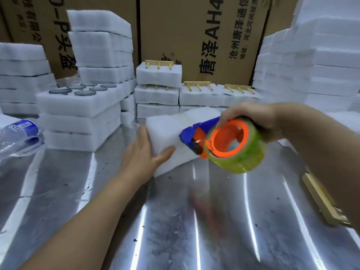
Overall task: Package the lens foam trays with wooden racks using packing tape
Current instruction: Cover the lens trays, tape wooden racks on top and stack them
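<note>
Bright overhead glare streaking the table (175, 221) (motion-blurred, edges bowed)

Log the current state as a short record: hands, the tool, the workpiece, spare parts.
left hand: flat against the white foam tray bundle, steadying its left end
right hand: grips the blue-and-orange tape dispenser at the bundle's right end
surface: shiny metal table
spare: flat wooden rack lying at the table's right edge
back: foam packs with pegged wooden racks on top
</note>
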